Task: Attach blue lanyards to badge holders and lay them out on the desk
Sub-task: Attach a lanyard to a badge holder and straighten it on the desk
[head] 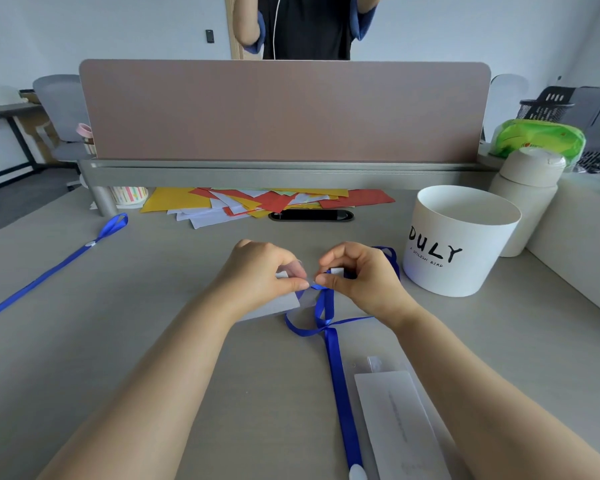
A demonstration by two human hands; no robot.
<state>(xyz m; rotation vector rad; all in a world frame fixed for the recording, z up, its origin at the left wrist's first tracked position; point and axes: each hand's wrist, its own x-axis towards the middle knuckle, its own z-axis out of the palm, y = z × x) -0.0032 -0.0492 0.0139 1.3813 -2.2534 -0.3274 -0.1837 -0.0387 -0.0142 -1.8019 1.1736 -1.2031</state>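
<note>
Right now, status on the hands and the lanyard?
Left hand pinching badge holder. Right hand pinching blue lanyard end at holder's top. Spare holder near right. Nothing blocking.

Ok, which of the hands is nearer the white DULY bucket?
Right. The right hand works just left of the white DULY bucket, almost beside its wall. The left hand is farther left, beyond the right hand, pinching the badge holder.

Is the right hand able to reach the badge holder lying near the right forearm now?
Probably not yet: the right hand is pinching the blue lanyard. The badge holder itself lies uncovered on the desk.
</note>
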